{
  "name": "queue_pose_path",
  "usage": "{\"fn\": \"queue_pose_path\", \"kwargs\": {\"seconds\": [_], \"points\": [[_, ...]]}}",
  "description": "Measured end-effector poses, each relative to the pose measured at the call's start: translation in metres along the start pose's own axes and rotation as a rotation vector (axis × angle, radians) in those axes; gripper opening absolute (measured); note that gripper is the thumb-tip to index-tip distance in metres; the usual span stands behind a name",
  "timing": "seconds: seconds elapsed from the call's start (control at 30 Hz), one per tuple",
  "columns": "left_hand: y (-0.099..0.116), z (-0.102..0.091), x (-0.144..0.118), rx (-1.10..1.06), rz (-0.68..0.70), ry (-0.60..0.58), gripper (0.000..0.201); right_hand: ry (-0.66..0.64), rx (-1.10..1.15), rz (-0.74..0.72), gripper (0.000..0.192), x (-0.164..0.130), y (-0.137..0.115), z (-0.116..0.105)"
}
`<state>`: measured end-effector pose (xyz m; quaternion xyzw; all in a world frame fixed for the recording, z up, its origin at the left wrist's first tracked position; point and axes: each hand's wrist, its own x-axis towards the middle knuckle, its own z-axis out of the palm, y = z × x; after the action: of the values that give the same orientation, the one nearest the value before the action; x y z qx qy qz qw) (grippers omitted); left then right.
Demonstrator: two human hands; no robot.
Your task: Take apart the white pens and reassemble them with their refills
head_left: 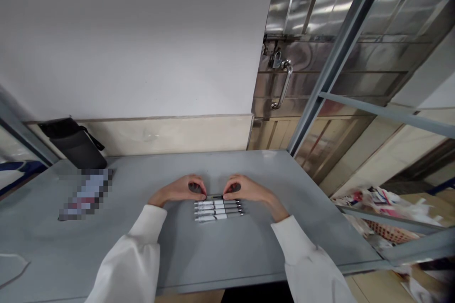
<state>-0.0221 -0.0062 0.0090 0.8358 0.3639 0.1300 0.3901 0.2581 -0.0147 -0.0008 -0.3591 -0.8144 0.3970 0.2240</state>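
Observation:
Several white-and-silver pens (218,210) lie side by side in a row on the grey table (227,255), their tips pointing right. At the far side of the row, a dark-looking pen (214,197) is pinched at its two ends. My left hand (186,188) has thumb and finger closed on its left end. On the right end, my right hand (242,188) grips in the same way. Fingertips cover both ends of this pen, and it lies nearly parallel to the others, just beyond them.
A dark bottle (73,142) with a strap leans at the back left. Before it lies a blurred-out item (87,194). A white cable (16,265) rests at the left edge. Metal frame posts (320,90) rise at the right, beside a basket (387,232) and plastic bags (394,206).

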Motion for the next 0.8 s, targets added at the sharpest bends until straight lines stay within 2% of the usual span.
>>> {"fn": "queue_pose_path", "kwargs": {"seconds": [0.23, 0.37, 0.53, 0.8], "points": [[-0.001, 0.002, 0.001, 0.003, -0.012, 0.016, 0.029, 0.011, -0.003, 0.021, 0.024, 0.001, 0.002, 0.001], [-0.001, 0.004, 0.004, -0.015, -0.044, 0.051, 0.033, 0.019, -0.015, 0.020, 0.031, 0.001, 0.003, 0.002], [-0.005, 0.008, 0.008, -0.064, -0.042, 0.081, 0.033, 0.024, 0.045, 0.035, 0.035, 0.004, 0.008, 0.004], [-0.011, 0.020, 0.020, 0.084, -0.014, 0.154, 0.036, 0.113, 0.030, 0.091, 0.034, 0.013, 0.017, 0.015]]}}
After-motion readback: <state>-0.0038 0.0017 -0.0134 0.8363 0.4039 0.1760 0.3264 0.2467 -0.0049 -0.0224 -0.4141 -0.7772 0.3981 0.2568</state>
